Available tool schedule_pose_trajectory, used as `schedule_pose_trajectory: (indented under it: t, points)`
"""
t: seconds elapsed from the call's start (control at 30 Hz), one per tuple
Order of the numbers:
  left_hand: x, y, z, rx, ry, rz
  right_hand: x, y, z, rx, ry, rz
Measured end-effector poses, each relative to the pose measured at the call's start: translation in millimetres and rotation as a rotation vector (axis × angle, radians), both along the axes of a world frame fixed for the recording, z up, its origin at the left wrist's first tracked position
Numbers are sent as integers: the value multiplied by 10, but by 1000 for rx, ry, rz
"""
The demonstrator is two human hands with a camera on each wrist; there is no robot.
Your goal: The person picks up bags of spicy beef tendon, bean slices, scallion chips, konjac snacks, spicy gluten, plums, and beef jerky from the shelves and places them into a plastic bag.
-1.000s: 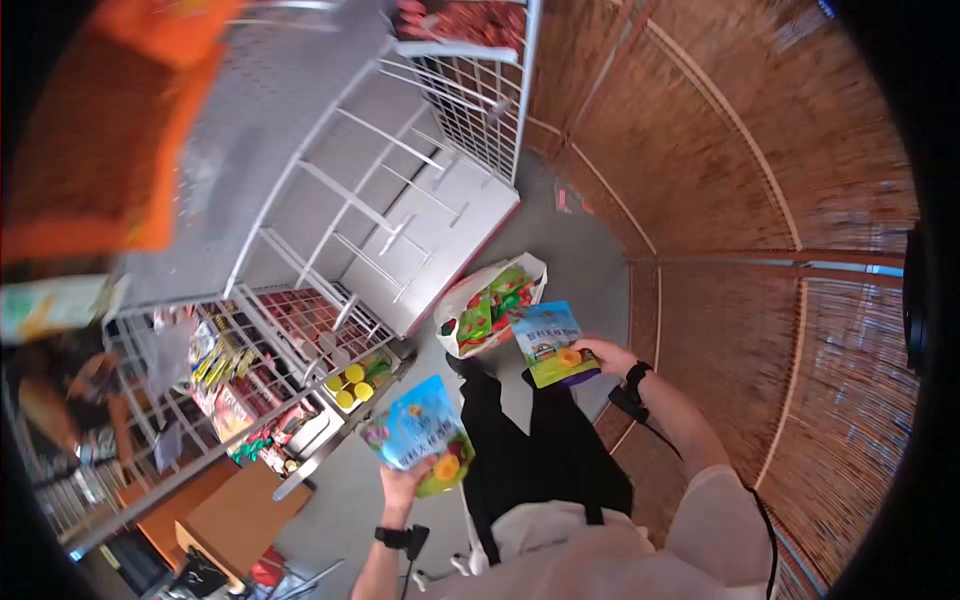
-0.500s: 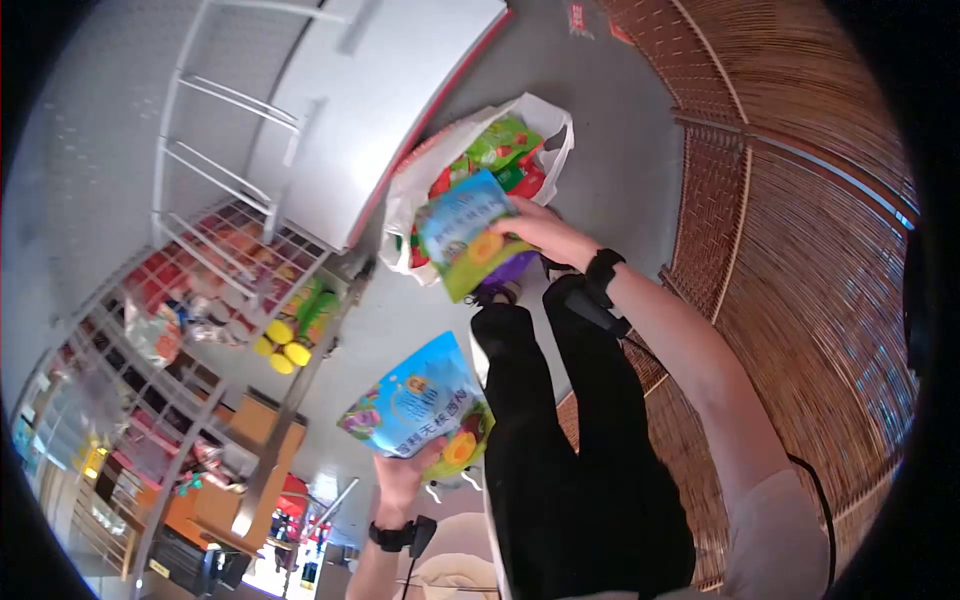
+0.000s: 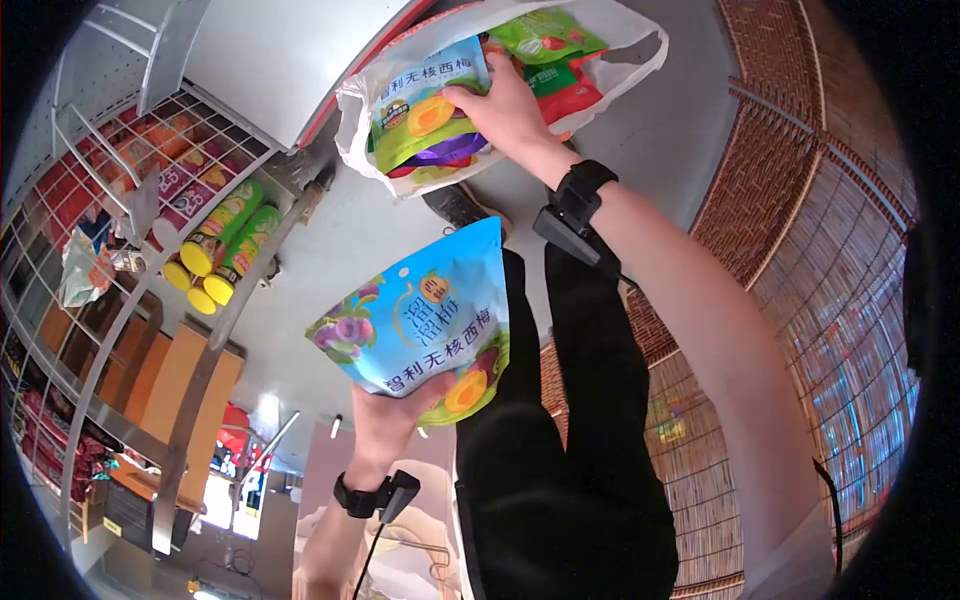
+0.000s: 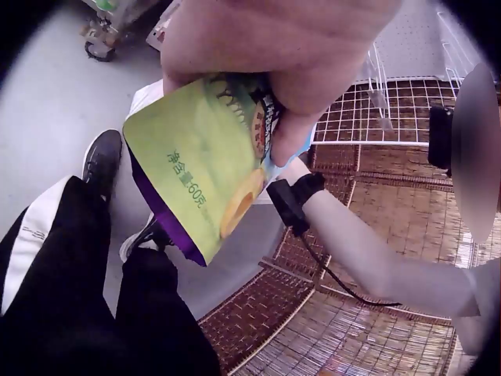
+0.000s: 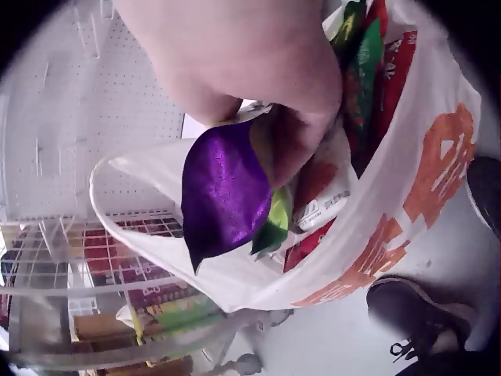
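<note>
- Right hand [image 3: 503, 108] — fingers curled over the right pouch [image 3: 420, 115], gripping its edge at the mouth of the bag [image 3: 352, 120] on the floor, atop red and green packets [image 3: 560, 60]
- Left hand [image 3: 395, 415] grips the left pouch [image 3: 430, 320] by its bottom edge, upright over the legs, well apart from the bag
- Risk, as I judge it: bag mouth is limp and lies sideways — right pouch could snag the rim or slide out onto the floor
- Left pouch is held low and looks top-heavy; it may tip out of the pinch
</note>
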State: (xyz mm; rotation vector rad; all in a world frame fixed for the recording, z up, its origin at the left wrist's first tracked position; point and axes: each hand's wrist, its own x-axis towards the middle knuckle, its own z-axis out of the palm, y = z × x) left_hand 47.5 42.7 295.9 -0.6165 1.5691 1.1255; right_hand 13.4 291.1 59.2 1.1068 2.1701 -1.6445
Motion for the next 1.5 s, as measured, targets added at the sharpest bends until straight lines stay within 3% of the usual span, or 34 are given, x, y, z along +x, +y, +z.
schedule_pose_trajectory:
  t: [0.17,0.4,0.63,0.7,0.77,0.8,0.83,0.97,1.03,1.1,1.17,1.23,1.3,1.37,1.43,1.5]
  points:
    - [-211,120,-180,80,72,13,-86,143,25,269,25,183]
    - [-399,383,-292,66,146,-78,156,409,187,198,197,293]
    - [-394,680,-455,95,151,-61,496,630,613,215,317,179]
    - [-411,793,-480,86,119,-21,708,618,786,-95,207,91]
    - [-412,931,-517,118,78,37,894,602,956,-347,256,222]
    - [-403,1011,-536,130,60,73,923,589,1152,-746,17,122]
    - [-396,1090,-560,143,41,109,923,570,1301,-945,-13,49]
    - [-405,1343,-613,165,21,104,1029,709,1489,-842,-101,15]
    - [-415,1310,-798,278,236,81,1094,933,1474,-835,-171,8]
    - [-640,1301,-763,201,358,98,1116,1201,1369,-693,-211,-221]
    - [-813,1197,-797,-19,521,71,1045,1479,1289,-718,-188,-254]
    - [-957,1154,-847,-196,612,-3,904,1684,1131,-744,-165,-286]
    - [-1016,1107,-970,-196,694,-68,741,1821,935,-756,-235,-250]
    - [-1069,1129,-1054,-153,794,-344,547,1798,804,-751,-216,-191]
    - [-1055,1090,-1235,-141,757,-347,312,1710,701,-608,-308,-199]
    - [-1058,1156,-1236,-147,561,-417,176,1690,444,-670,-275,-138]
